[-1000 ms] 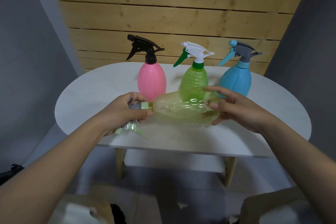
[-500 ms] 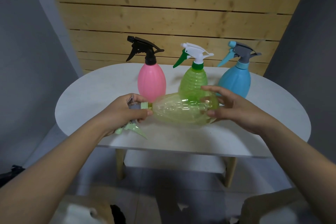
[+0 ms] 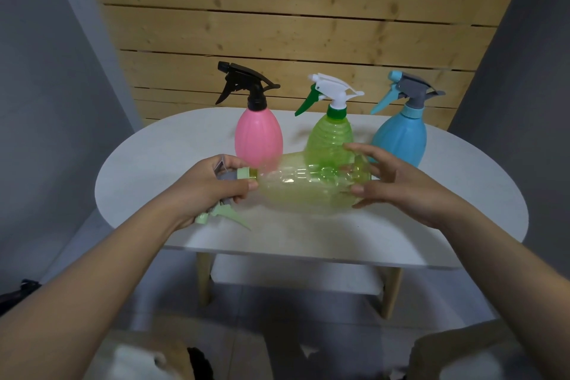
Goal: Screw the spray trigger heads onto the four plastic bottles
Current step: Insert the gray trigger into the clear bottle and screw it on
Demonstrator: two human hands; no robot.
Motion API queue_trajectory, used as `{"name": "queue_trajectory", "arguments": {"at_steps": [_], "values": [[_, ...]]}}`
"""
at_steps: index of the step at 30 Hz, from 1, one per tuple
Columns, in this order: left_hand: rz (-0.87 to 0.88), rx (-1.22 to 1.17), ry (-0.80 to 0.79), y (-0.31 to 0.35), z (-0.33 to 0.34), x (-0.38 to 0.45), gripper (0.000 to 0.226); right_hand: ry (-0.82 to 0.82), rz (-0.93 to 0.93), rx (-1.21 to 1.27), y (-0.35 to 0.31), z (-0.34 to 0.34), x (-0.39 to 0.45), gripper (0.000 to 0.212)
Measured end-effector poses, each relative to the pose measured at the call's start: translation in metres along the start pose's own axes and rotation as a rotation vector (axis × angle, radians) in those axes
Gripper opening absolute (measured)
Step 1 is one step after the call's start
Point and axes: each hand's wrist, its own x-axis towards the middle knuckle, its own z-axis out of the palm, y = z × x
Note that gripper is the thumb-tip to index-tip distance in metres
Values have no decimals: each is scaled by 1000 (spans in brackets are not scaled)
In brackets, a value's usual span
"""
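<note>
While the left hand stays clamped around the pale green trigger head, its thumb and fingers closed on the collar, the right hand has changed its hold on the far end of the yellow-green bottle. Half a second ago its fingers wrapped close over the bottle's base; now they are spread and partly lifted, with only the fingertips touching the plastic. I read this as a regrip between turns: the right hand twists the bottle, lets go, and reaches round for another bite, while the left holds the head fixed.

The bottle lies on its side between the two hands, just above the white table, its neck pointing into the left palm. The collar sits flush against the neck, so the thread seems engaged, though how tight it is cannot be seen. The trigger lever pokes out below the left hand.

Beyond the hands stand the pink bottle, the bright green bottle and the blue bottle, each upright with a head already on. So this looks like the last of the four, and the task is near its end; a few more turns should seat the head.
</note>
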Motion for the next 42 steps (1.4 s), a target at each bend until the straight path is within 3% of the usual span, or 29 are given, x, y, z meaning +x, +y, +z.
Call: {"name": "queue_trajectory", "arguments": {"at_steps": [3,7,13,18,23,28,32,42], "values": [[32,24,-23,0,1,-2,30,54,56,-104,-1,5,0,61],[44,42,-42,0,3,-3,28,57,177,-168,1,8,-1,73],[-19,-23,10,-1,1,1,30,2,6,-58,-4,5,-5,70],[39,10,-20,2,4,-3,29,66,58,-112,-6,8,-4,54],[41,41,-31,3,8,-6,30,74,208,-99,-2,10,-3,73],[-9,-47,34,4,3,-1,30,55,63,78,-2,8,-1,80],[14,-4,16,2,2,-3,27,96,73,23,-6,9,-1,80],[107,8,14,4,3,-6,25,183,67,-6,-5,18,-3,46]]}}
